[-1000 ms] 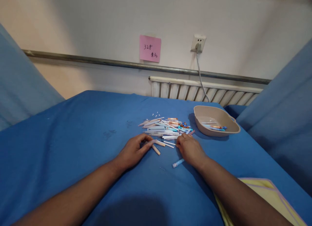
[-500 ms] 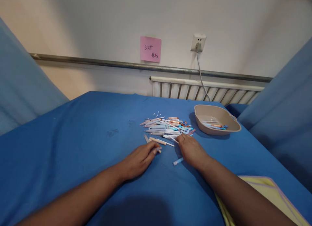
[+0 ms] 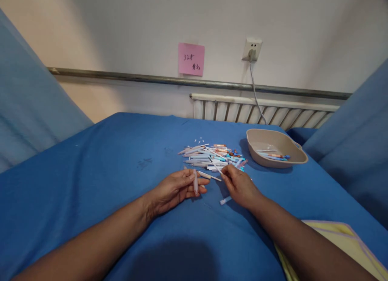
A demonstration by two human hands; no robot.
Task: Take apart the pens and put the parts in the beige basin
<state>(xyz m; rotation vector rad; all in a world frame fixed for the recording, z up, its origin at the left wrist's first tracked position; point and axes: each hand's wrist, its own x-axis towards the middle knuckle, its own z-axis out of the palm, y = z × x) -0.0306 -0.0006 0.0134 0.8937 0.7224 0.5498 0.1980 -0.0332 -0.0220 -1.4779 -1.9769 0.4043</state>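
Note:
My left hand [image 3: 178, 188] is turned palm up, its thumb pressing a pale, translucent pen barrel [image 3: 195, 181] against the fingers. Between the thumb and fingertips of my right hand [image 3: 239, 186] is a thin white refill [image 3: 215, 166], slanting up to the left with a dark tip. Just beyond both hands lies a pile of pen parts [image 3: 200, 156] in white, pale blue, orange and turquoise. A cream-coloured pen part [image 3: 204, 175] rests between the hands. The light blue pen piece [image 3: 225, 200] lies on the cloth, partly beneath my right hand.
A beige basin [image 3: 277, 163] with several pens inside stands at the right. The blue cloth [image 3: 91, 184] covers the table. Small white bits [image 3: 199, 140] lie behind the pile. A yellow cloth [image 3: 336, 240] is at the lower right. The wall has a radiator [image 3: 230, 111].
My left hand has rolled palm up, bringing the pale barrel upright into view. My right hand has lifted the white refill and tilted it more steeply. The view has shifted slightly.

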